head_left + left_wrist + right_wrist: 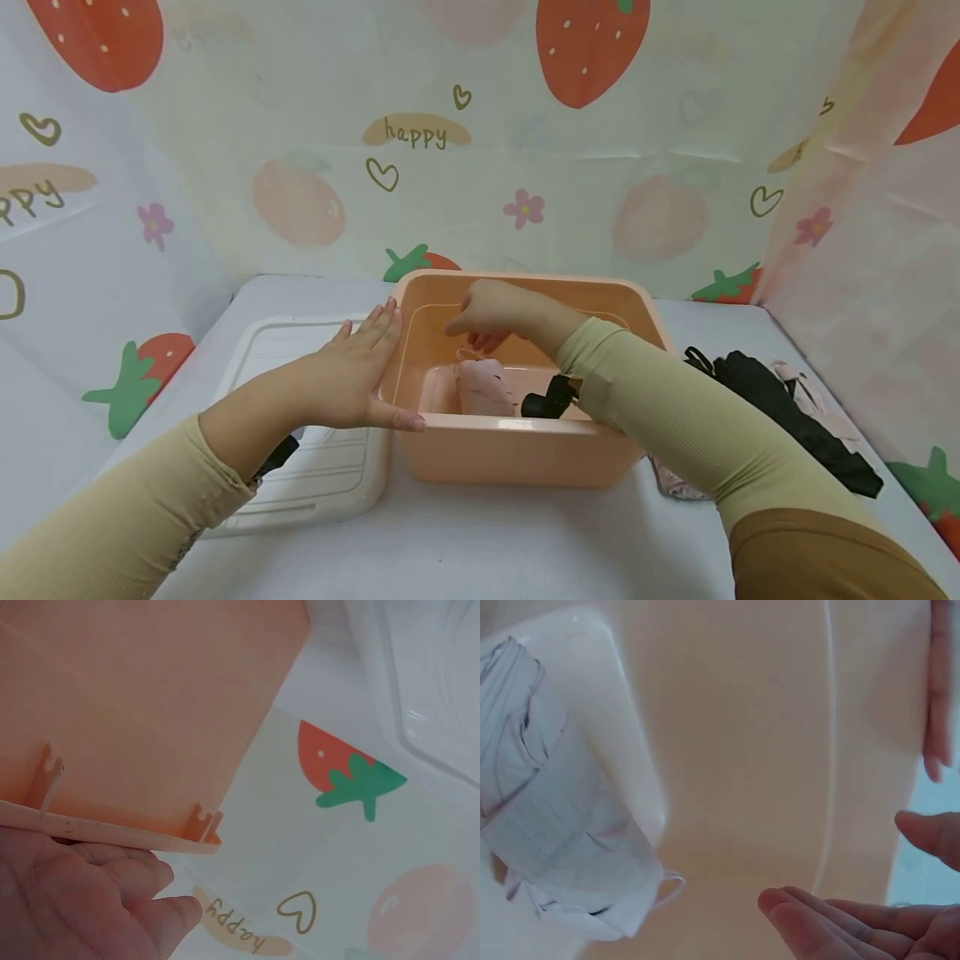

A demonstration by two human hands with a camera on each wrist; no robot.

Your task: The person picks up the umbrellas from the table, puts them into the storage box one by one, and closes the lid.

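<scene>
A peach plastic bin (517, 458) stands in the middle of the table. My left hand (352, 367) rests on its left rim, fingers straight, thumb along the front corner. Inside the bin lies a pale pink fabric roll (486, 387) with a thin cord loop at one end; the right wrist view shows the same roll (570, 817) wrapped by a band. Just above the loop end hovers my right hand (504, 315), its fingers loosely bent and holding nothing. The right forearm and a black wrist camera (547, 398) hide part of the bin's floor.
A white ridged lid (330, 475) lies flat to the left of the bin. To the right are a long black fabric bundle (787, 417) with a strap, a pink bundle (813, 400) behind it and a pinkish item (678, 483) partly under my sleeve. Printed sheets surround the table.
</scene>
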